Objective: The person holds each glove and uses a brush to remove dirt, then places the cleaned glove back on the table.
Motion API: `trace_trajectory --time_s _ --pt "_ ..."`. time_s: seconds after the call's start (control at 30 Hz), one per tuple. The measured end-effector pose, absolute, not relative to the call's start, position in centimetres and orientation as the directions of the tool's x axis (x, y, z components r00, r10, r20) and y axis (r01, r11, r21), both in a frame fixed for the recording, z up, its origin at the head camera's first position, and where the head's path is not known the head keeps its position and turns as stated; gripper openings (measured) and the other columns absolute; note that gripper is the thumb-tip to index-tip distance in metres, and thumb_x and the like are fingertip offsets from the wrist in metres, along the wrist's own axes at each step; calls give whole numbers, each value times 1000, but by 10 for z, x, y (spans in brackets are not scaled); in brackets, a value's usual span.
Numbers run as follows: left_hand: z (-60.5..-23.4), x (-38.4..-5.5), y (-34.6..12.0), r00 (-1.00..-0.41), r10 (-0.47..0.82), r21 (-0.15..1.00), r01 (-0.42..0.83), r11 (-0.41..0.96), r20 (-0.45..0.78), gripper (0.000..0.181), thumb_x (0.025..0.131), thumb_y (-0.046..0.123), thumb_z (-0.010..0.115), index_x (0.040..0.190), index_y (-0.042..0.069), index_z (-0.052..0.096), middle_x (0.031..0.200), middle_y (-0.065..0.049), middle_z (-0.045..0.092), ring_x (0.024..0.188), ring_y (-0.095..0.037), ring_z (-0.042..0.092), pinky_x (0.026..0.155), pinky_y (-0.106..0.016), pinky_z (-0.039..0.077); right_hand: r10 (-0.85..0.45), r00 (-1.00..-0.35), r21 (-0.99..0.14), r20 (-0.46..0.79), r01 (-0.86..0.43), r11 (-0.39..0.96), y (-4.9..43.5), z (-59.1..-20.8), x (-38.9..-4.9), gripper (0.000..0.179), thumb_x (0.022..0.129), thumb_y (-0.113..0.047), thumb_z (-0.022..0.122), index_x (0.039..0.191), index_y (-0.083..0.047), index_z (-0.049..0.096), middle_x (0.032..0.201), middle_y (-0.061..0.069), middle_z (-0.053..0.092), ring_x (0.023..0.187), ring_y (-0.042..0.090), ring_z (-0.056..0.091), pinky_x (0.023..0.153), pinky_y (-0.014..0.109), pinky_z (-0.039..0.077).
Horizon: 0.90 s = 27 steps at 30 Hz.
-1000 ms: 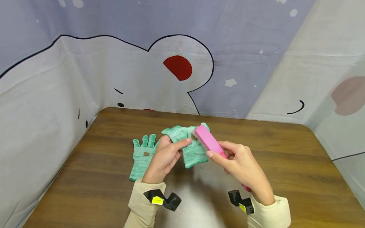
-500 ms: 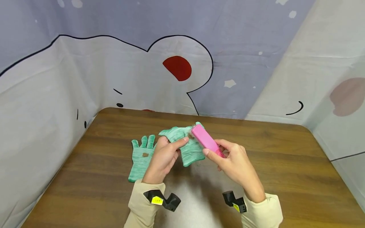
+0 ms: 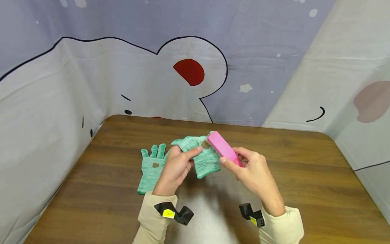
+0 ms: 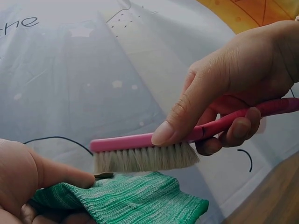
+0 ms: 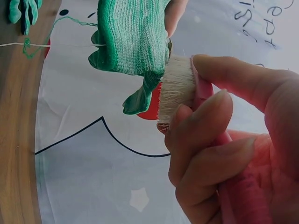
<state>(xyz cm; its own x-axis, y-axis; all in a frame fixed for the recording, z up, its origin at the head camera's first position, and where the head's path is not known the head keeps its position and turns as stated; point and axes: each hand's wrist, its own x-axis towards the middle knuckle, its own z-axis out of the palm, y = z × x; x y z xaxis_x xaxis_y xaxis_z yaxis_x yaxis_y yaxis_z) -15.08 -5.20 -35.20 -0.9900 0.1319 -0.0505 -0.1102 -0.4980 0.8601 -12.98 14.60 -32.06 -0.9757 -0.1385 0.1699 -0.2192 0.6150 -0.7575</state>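
Note:
A green-and-white knitted glove (image 3: 207,162) is held above the table by my left hand (image 3: 175,169), its thumb pressing the cloth beside a brown patch (image 3: 205,144). My right hand (image 3: 254,171) grips a pink brush (image 3: 223,146) by its handle, thumb along the back of the head. In the left wrist view the pale bristles (image 4: 145,159) point down at the glove, right by the brown patch. Seen from the right wrist, the bristle tips meet the glove's edge, and a loose green thread trails from the glove. My left fingers are mostly hidden under the cloth.
A second green glove (image 3: 150,173) lies flat on the wooden table (image 3: 100,203), left of my left hand, with a brown patch (image 3: 155,165) on it. A printed cloth (image 3: 137,78) hangs behind the table's far edge.
The brush shifts slightly left together with the glove, then back a little to the right, showing more of the brown patch. Both hands keep their hold. The glove on the table stays put.

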Motion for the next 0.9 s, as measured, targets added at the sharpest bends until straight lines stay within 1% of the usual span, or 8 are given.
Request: trace_trajectory --time_s 0.23,0.3,0.47,0.7,0.9 --pt "-353 -151 -52 -990 134 858 -105 -503 -42 8 86 -1 58 83 0 50 76 -3 51 78 -14 54 74 -26 47 -116 -964 -714 238 -254 653 149 -321 -130 36 78 -38 71 102 -12 67 76 2 65 59 10 57 50 25 47" --pt "-353 -152 -52 -990 136 856 -100 -508 -35 9 86 0 59 85 -1 51 77 -4 51 79 -15 55 74 -27 47 -115 -963 -712 246 -259 652 150 -320 -130 35 78 -39 71 101 -12 67 77 2 65 61 10 58 52 25 47" --pt "-354 -152 -52 -990 142 855 -90 -511 -19 9 83 -2 61 88 -3 53 78 -5 55 78 -14 57 71 -24 48 -143 -963 -718 230 -267 643 150 -320 -129 37 78 -40 71 102 -12 67 80 3 65 64 11 58 54 24 47" --pt "-354 -152 -51 -989 146 858 -98 -505 -27 13 81 -3 63 91 -4 56 80 -5 58 80 -14 59 71 -24 49 -184 -961 -712 208 -278 645 147 -320 -127 35 78 -33 73 103 -9 67 83 2 66 66 10 59 56 23 49" --pt "-355 -153 -50 -994 102 891 -86 -445 -45 10 80 0 66 83 -2 57 66 -1 53 65 -9 53 61 -19 44 -192 -959 -693 208 -283 663 147 -319 -127 37 77 -32 73 104 -8 67 81 1 66 65 10 58 55 23 48"
